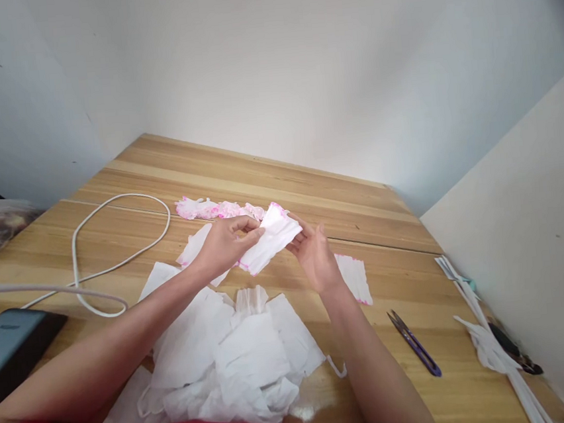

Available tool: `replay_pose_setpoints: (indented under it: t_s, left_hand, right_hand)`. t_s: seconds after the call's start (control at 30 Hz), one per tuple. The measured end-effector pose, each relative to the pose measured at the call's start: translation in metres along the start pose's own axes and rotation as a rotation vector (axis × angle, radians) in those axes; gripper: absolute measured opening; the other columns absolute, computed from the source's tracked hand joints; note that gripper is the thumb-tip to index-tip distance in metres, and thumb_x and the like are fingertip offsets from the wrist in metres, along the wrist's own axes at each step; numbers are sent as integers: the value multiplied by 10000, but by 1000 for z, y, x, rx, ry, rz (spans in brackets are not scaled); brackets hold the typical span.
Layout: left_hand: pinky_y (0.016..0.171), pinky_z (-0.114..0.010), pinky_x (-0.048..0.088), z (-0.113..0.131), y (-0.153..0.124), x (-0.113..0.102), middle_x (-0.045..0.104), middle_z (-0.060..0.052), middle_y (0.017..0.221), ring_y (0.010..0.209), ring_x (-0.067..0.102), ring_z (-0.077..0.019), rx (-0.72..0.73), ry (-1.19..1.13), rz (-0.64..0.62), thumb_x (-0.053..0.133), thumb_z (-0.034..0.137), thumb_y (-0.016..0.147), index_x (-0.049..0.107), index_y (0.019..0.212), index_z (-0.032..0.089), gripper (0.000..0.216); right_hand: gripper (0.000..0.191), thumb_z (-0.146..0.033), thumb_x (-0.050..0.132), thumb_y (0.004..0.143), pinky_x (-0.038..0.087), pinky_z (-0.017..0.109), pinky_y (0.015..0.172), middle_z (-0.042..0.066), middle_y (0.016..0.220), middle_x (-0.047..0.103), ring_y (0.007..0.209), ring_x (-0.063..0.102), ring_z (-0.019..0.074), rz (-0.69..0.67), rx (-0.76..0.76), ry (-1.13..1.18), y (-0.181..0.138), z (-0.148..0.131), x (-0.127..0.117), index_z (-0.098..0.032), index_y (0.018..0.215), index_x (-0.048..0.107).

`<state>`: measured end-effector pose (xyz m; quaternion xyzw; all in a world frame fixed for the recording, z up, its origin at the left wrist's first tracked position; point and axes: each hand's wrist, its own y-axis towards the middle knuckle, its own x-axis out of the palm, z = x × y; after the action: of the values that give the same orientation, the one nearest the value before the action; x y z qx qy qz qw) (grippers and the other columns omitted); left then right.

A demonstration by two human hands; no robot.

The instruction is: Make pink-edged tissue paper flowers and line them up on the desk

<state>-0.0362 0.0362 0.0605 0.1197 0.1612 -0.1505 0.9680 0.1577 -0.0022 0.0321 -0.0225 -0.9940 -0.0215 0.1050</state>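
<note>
My left hand (229,242) pinches a thin white sheet with pink edges (272,236), thumb on top. Whether it is tissue paper or cloth I cannot tell. My right hand (315,256) is at the sheet's right side, its fingertips partly behind that edge and its thumb sticking up, apart from the fingers. Under and in front of my forearms spreads a loose heap of plain white sheets (250,351). Another pink-edged sheet (353,279) lies flat to the right of my right wrist. Behind the held sheet rests a row of crumpled pink-and-white pieces (216,209).
Purple-handled thread snips (414,345) lie on the wooden table (362,210), right of my right forearm. White strips (488,338) run along the table's right edge. At the left are a looped white cable (74,258) and a dark boxy device (16,350). Walls border the table's back.
</note>
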Motion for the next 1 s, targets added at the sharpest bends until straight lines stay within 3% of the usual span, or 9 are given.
replay_pose_setpoints:
  t_s: [0.07,0.17,0.37,0.6,1.0]
  left_hand:
    - [534,-227,416,-1,1,1,683,2,724,620,581,-127,-5,-23,3,586,374,802,672,730,165,237]
    - [595,-234,443,-1,1,3,684,-6,753,690,600,-139,36,-22,-3,584,327,794,656,704,160,204]
    - [653,-256,434,0,-1,5,695,-8,772,725,615,-149,88,72,-54,566,274,801,671,735,163,166]
    - [643,-262,431,1,-2,4,724,-4,763,713,635,-162,98,193,-26,542,289,806,691,772,179,188]
    - [700,-294,418,-3,-3,7,683,0,676,693,604,-163,207,345,9,547,291,839,681,746,194,190]
  right_hand:
    - [726,-822,449,725,481,367,915,59,1236,649,1103,607,238,-76,16,42,-4,4,8,-271,1151,651]
    - [621,-693,616,730,475,369,940,63,1245,647,1128,598,251,-144,4,6,-11,8,22,-245,1160,649]
    - [348,-405,761,714,477,329,893,42,1033,732,982,648,213,90,69,-32,-16,11,30,-208,996,710]
    - [272,-397,742,715,472,326,844,31,904,742,863,652,192,145,74,-33,-16,12,29,-191,892,724]
    - [299,-386,755,697,474,347,881,32,971,746,933,652,210,96,23,-48,-17,9,34,-212,939,730]
